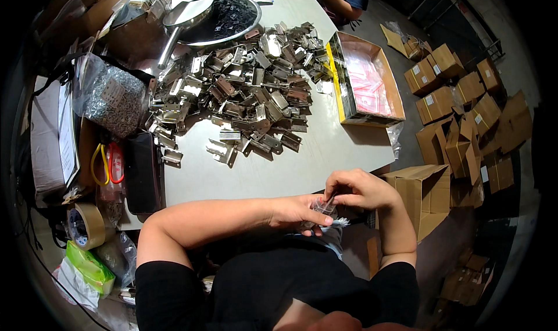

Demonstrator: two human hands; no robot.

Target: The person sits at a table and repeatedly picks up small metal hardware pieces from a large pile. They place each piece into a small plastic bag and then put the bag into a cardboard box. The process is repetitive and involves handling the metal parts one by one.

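Observation:
Close to my body, past the table's front edge, my left hand (pixel 290 212) grips a small clear plastic bag (pixel 321 207) with reddish print. My right hand (pixel 367 190) is closed in a pinch at the bag's upper end. Something small and dark shows between its fingertips, too little to name. Beyond my hands a large heap of shiny metal brackets (pixel 256 122) covers the middle of the table (pixel 244 185). At the table's right edge stands an open cardboard box (pixel 396 109) of flat clear bags (pixel 366 84) with red print.
A steel bowl (pixel 256 26) of black parts and a metal scoop (pixel 192 14) sit at the back. Leftward are a bag of screws (pixel 113 98), yellow-and-red-handled scissors (pixel 99 168), a dark phone-like slab (pixel 143 174) and a tape roll (pixel 87 226). Cartons (pixel 436 104) crowd the right floor; another person (pixel 343 2) sits opposite.

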